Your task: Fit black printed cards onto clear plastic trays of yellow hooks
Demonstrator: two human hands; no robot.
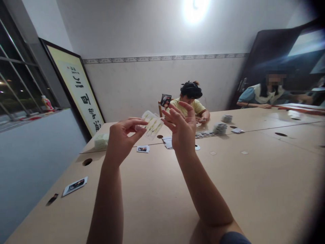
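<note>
My left hand [124,135] pinches a clear plastic case [152,125] by its near left side, thumb below and fingers above. Slim yellowish pieces lie in rows inside it; their kind is too small to make out. My right hand [183,127] is raised beside the case's right edge, its fingers partly spread. At its fingertips is a small dark printed card [166,100], apparently held by one edge. A similar small dark piece [52,199] lies on the table at the lower left.
On the table [157,193] are white printed cards [74,185], a smaller pile of cards [143,149], a stack of clear cases [101,141] and stacked packs [220,128]. A person [191,98] sits opposite, another person [266,93] at the right. A cable hole [87,162] opens at left.
</note>
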